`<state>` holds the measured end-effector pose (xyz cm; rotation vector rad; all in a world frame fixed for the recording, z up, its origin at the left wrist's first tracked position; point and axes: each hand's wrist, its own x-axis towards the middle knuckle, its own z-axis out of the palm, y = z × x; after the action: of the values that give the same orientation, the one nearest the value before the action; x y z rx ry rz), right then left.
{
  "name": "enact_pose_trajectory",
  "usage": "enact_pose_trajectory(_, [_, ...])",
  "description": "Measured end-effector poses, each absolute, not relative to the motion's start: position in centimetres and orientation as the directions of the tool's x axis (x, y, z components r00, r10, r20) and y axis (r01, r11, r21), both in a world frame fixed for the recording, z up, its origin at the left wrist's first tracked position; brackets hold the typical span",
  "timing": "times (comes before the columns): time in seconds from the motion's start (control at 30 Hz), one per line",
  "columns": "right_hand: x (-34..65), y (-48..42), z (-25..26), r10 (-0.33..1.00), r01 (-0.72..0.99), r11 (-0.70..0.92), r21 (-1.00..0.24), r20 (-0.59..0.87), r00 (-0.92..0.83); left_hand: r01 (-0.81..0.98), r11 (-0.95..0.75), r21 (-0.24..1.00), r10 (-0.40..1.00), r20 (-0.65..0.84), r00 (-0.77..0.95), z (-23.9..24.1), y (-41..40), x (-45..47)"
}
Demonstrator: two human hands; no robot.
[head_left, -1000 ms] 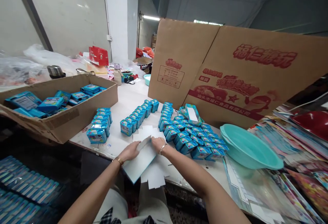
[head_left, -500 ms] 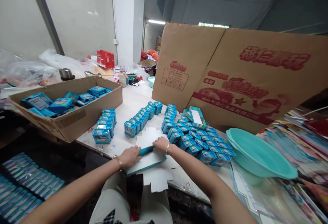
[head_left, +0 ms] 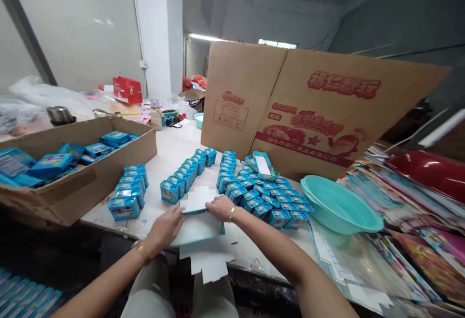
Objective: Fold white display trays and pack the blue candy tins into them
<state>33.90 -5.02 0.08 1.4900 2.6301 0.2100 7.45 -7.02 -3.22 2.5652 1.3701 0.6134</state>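
One carton (head_left: 194, 230) turned, two hands (head_left: 220, 207) gripping it

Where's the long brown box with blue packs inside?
In the head view, the long brown box is at the left, beside the short row of blue tubs on the white table.

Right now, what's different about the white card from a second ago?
The white card was slanted, with one corner pointing toward the person. It has swung round and now lies squarer to the table edge. The left hand and right hand both still hold it at its far side; neither let go. The blue packs, big carton and turquoise basin stayed put.
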Motion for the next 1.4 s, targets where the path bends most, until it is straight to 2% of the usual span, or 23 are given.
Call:
enact_pose_trajectory(0.07, [37.7, -5.4, 4.7, 0.939, 0.956, 0.269, 0.114, 0.187, -0.287, 0.654, -0.570, 0.498, 0.768, 0.606, 0.207, -1.2, -7.1, 7.0])
enact_pose_trajectory(0.1, [39.8, -5.9, 6.9, 0.942, 0.979, 0.174, 0.102, 0.271, -0.196, 0.590, -0.568, 0.575, 0.738, 0.673, 0.055, -0.6, -7.1, 7.0])
enact_pose_trajectory(0.17, [43.4, -7.3, 9.8, 0.895, 0.999, 0.020, 0.030, 0.446, -0.032, 0.447, -0.499, 0.742, 0.779, 0.611, -0.144, -0.9, -7.3, 7.5])
enact_pose_trajectory(0.2, [44.4, -8.2, 10.2, 0.810, 0.995, -0.022, -0.098, 0.582, 0.075, 0.389, -0.430, 0.815, 0.835, 0.523, -0.173, -1.8, -7.5, 8.1])
enact_pose_trajectory(0.23, [44.7, -9.4, 9.8, 0.744, 0.974, -0.010, -0.227, 0.649, 0.159, 0.363, -0.342, 0.867, 0.890, 0.423, -0.172, -3.3, -7.7, 8.7])
enact_pose_trajectory(0.27, [44.4, -10.5, 8.5, 0.725, 0.936, 0.027, -0.350, 0.652, 0.223, 0.372, -0.241, 0.896, 0.934, 0.319, -0.163, -5.1, -8.0, 9.5])
enact_pose_trajectory(0.3, [43.5, -11.7, 6.4, 0.768, 0.892, 0.056, -0.449, 0.590, 0.249, 0.431, -0.153, 0.889, 0.959, 0.238, -0.153, -7.1, -8.4, 10.3])
enact_pose_trajectory(0.37, [40.6, -13.4, 0.9, 0.943, 0.862, -0.012, -0.507, 0.280, 0.178, 0.591, -0.018, 0.806, 0.976, 0.144, -0.166, -11.0, -9.1, 12.0])
enact_pose_trajectory(0.43, [37.3, -13.9, -4.8, 0.974, 0.895, -0.185, -0.406, 0.048, 0.223, 0.706, -0.022, 0.708, 0.981, 0.150, -0.120, -13.9, -9.6, 13.3])
enact_pose_trajectory(0.5, [34.7, -13.6, -8.6, 0.936, 0.878, -0.337, -0.341, -0.018, 0.352, 0.760, -0.072, 0.646, 0.982, 0.180, -0.060, -15.3, -9.9, 14.0])
enact_pose_trajectory(0.63, [32.3, -12.5, -9.6, 0.893, 0.848, -0.431, -0.309, -0.012, 0.450, 0.767, -0.082, 0.637, 0.985, 0.170, -0.035, -15.2, -10.2, 14.3])
enact_pose_trajectory(0.7, [32.2, -12.3, -8.2, 0.911, 0.873, -0.390, -0.293, 0.014, 0.412, 0.734, -0.087, 0.674, 0.988, 0.152, -0.022, -14.5, -10.3, 14.2])
enact_pose_trajectory(0.77, [32.5, -12.4, -6.7, 0.937, 0.883, -0.322, -0.341, 0.022, 0.349, 0.647, -0.082, 0.758, 0.992, 0.127, -0.023, -13.4, -10.3, 13.7])
enact_pose_trajectory(0.8, [32.9, -12.5, -6.1, 0.945, 0.863, -0.285, -0.416, 0.028, 0.326, 0.572, -0.074, 0.817, 0.993, 0.114, -0.034, -12.6, -10.2, 13.2])
enact_pose_trajectory(0.87, [33.9, -13.1, -5.1, 0.953, 0.717, -0.198, -0.668, 0.041, 0.301, 0.346, -0.032, 0.938, 0.992, 0.071, -0.102, -10.8, -9.6, 11.8])
enact_pose_trajectory(0.93, [35.1, -14.0, -4.5, 0.979, 0.394, -0.075, -0.916, 0.008, 0.203, 0.077, 0.046, 0.996, 0.993, -0.037, -0.111, -8.7, -8.8, 10.3])
enact_pose_trajectory(0.97, [35.8, -14.5, -4.3, 0.996, 0.206, -0.034, -0.978, -0.015, 0.093, -0.039, 0.115, 0.993, 0.992, -0.117, -0.052, -7.6, -8.4, 9.6])
enact_pose_trajectory(1.03, [37.0, -15.0, -4.0, 0.990, -0.080, -0.052, -0.995, -0.041, -0.134, -0.184, 0.291, 0.939, 0.949, -0.259, 0.180, -6.0, -7.9, 8.9])
enact_pose_trajectory(1.07, [37.5, -15.0, -3.9, 0.981, -0.155, -0.084, -0.984, -0.054, -0.186, -0.208, 0.369, 0.906, 0.905, -0.299, 0.303, -5.5, -7.9, 8.8])
enact_pose_trajectory(1.13, [37.8, -14.4, -3.7, 0.986, -0.231, -0.127, -0.965, -0.098, -0.134, -0.222, 0.464, 0.858, 0.830, -0.333, 0.448, -5.2, -8.1, 9.2])
enact_pose_trajectory(1.2, [37.5, -13.4, -3.7, 0.993, -0.283, -0.121, -0.951, -0.118, -0.030, -0.226, 0.502, 0.835, 0.795, -0.342, 0.501, -5.3, -8.5, 9.7])
enact_pose_trajectory(1.3, [36.1, -12.6, -4.3, 0.997, -0.320, -0.073, -0.945, -0.064, -0.039, -0.252, 0.547, 0.799, 0.762, -0.349, 0.546, -5.2, -8.7, 9.9])
enact_pose_trajectory(1.4, [35.0, -12.7, -5.8, 0.999, -0.330, -0.034, -0.943, -0.026, -0.031, -0.344, 0.466, 0.815, 0.821, -0.254, 0.511, -4.4, -8.1, 9.8])
